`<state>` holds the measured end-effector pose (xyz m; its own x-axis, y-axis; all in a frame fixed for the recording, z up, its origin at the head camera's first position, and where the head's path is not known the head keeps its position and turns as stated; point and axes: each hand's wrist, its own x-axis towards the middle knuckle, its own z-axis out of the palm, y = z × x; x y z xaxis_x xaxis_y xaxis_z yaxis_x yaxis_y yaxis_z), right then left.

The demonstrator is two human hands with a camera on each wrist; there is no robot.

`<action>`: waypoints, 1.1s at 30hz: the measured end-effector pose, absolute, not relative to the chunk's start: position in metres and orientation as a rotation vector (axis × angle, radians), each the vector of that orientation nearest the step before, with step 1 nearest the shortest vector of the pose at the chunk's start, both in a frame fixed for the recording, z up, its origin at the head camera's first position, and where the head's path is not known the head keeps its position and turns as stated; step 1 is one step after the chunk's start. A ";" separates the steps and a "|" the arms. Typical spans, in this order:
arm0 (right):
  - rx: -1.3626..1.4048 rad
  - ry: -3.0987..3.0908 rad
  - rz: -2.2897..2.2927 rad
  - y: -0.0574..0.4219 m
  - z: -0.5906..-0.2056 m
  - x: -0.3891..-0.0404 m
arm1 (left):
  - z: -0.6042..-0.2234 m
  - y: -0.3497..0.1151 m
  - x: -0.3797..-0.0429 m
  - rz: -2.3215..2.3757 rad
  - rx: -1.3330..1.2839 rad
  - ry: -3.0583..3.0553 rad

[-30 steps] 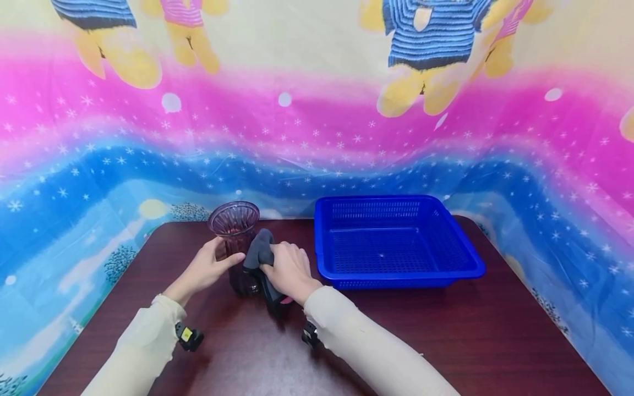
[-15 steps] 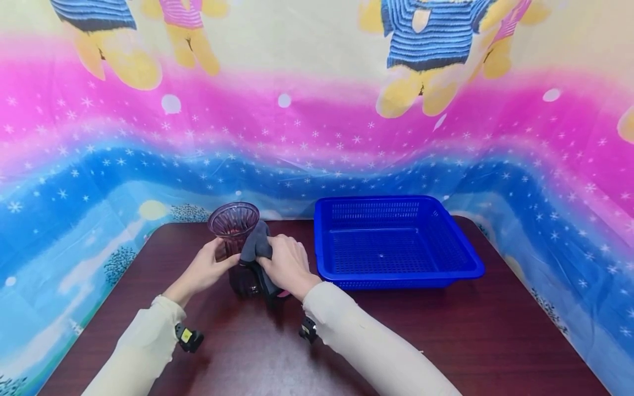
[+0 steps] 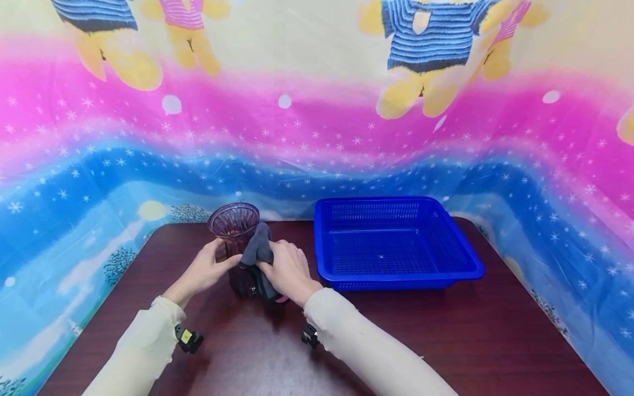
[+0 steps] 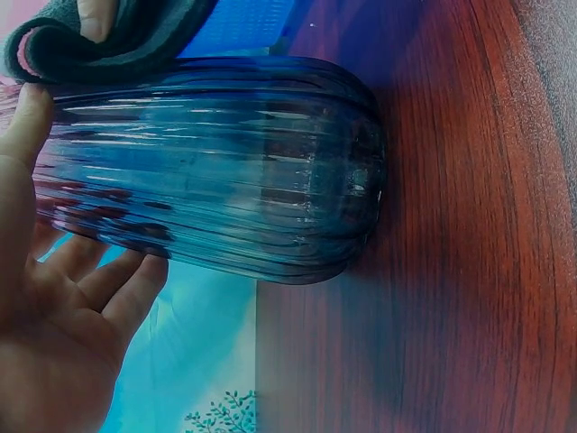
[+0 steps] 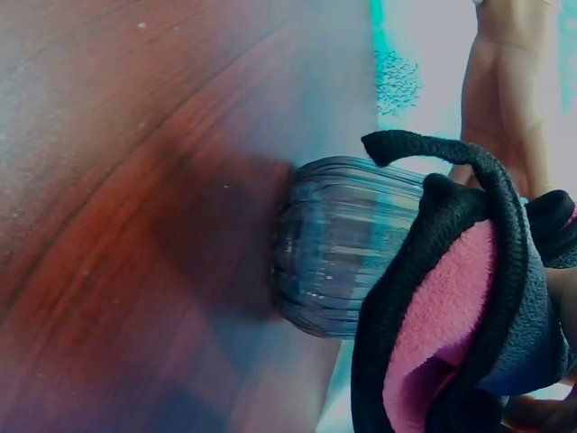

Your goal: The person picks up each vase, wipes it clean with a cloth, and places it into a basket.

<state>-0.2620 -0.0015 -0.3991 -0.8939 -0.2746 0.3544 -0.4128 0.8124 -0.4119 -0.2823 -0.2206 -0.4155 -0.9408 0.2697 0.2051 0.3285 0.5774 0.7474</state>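
Observation:
A ribbed, purple-tinted glass vase (image 3: pixel 233 225) with a flared rim stands upright on the table. My left hand (image 3: pixel 205 269) grips it around its upper body, thumb in front and fingers behind; the left wrist view shows the vase (image 4: pixel 225 171) between them. Bunched in my right hand (image 3: pixel 289 269) is a dark grey cloth (image 3: pixel 258 250), pressed against the vase's right side. In the right wrist view the cloth (image 5: pixel 451 316) shows a pink inner face and black edging, and it hides much of my right fingers.
A blue plastic basket (image 3: pixel 324 278) with perforated walls stands on the dark red-brown table (image 3: pixel 247 352), right of the vase. Behind the table hangs a printed cloth backdrop (image 3: pixel 297 137) with bears and snowflakes.
My right hand and the cloth shift slightly left and up against the vase, then settle slightly lower. The left hand and vase stay in place.

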 end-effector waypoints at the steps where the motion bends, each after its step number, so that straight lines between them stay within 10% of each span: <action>1: 0.526 -2.721 0.703 -0.002 -0.400 -0.262 | -0.415 -0.220 -0.282 -1.325 -0.524 -2.725; 33: 0.493 -2.891 0.574 0.005 -0.449 -0.265 | -0.416 -0.219 -0.280 -1.368 -0.532 -2.683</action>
<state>-0.2655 0.0050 -0.4492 -0.9342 -0.2880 0.2106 -0.3466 0.8725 -0.3444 -0.2803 -0.2186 -0.4164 -0.9361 0.2674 0.2286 0.3420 0.5398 0.7692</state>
